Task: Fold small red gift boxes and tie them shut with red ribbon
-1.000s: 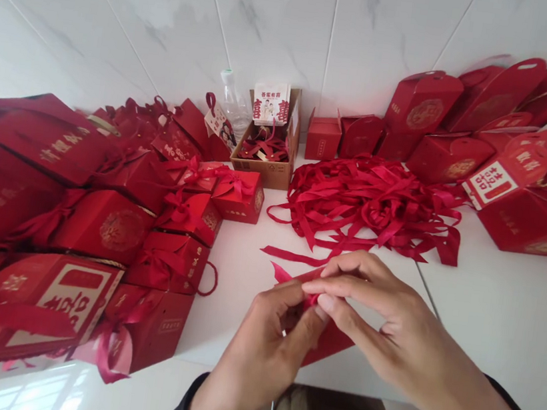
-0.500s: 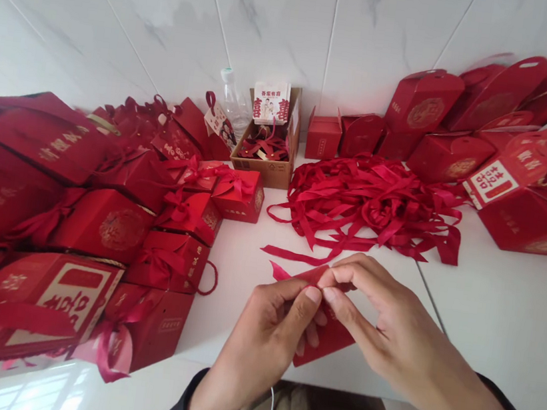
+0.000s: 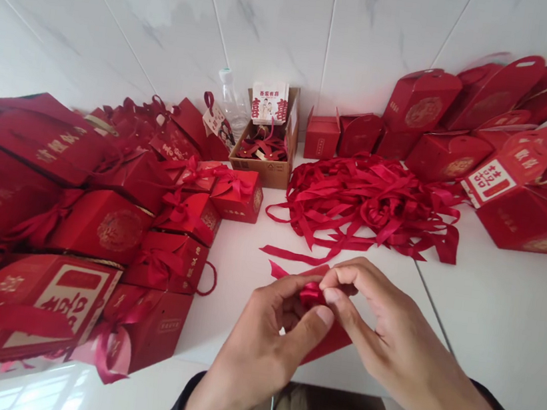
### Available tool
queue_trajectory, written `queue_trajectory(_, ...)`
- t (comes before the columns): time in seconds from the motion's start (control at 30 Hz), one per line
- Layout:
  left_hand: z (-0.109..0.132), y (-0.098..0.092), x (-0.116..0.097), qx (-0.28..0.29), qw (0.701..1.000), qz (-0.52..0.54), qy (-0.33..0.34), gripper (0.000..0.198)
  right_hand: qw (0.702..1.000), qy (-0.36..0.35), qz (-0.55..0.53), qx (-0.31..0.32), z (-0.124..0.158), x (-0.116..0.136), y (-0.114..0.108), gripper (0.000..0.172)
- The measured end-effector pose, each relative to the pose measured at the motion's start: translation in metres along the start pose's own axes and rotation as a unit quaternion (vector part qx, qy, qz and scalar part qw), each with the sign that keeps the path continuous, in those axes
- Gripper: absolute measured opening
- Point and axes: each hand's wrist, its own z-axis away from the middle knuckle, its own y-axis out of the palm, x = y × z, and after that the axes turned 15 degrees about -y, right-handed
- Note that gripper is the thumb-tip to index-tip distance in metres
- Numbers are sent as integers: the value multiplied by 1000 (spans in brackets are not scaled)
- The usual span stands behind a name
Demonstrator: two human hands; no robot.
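Note:
My left hand (image 3: 265,342) and my right hand (image 3: 379,323) meet near the front edge of the white table (image 3: 501,316). Both pinch a red ribbon (image 3: 311,293) that is bunched into a small loop between thumbs and forefingers. Under the hands lies a small red gift box (image 3: 331,339), mostly hidden by them. One ribbon tail (image 3: 277,271) sticks out to the left of my fingers.
A heap of loose red ribbons (image 3: 369,204) lies just beyond my hands. Several bow-tied red boxes (image 3: 185,220) crowd the left side, untied red boxes and bags (image 3: 462,149) the back right. A cardboard box (image 3: 268,147) and a plastic bottle (image 3: 231,102) stand at the tiled wall.
My fingers have worked the ribbon from a flat pinch into a bunched loop. Both hands stayed over the small box, shifting only slightly.

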Motion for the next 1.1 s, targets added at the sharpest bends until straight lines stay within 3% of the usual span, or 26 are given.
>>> queue_trajectory(0.23, -8, -3, 6, -25, 998, 48, -26, 44, 1000, 15, -23, -9, 2, 3, 2, 16)
queue_trajectory(0.4, -8, -7, 7, -3, 994, 100, -40, 39, 995, 4, -57, 79, 10, 4, -2, 16)
queue_trajectory(0.5, -5, -8, 5, 10, 992, 116, -44, 37, 993, 10, -59, 101, 12, 2, -3, 15)
queue_trajectory(0.6, -2, -9, 3, 15, 993, 110, -45, 36, 994, 25, -56, 88, 14, 1, -3, 14)
queue_trajectory(0.67, -2, -10, 3, 4, 994, 99, -40, 34, 995, 48, -49, 77, 15, 2, -3, 4)
queue_trajectory(0.8, -6, -10, 7, -9, 995, 97, -28, 31, 996, 65, -36, 45, 16, 0, 0, 27)
queue_trajectory(0.9, -7, -9, 9, -5, 993, 113, -26, 30, 997, 65, -19, 22, 14, -6, 0, 16)
queue_trajectory(1.1, -7, -9, 8, 0, 993, 113, -36, 32, 997, -10, 70, -10, 6, -10, -5, 7)
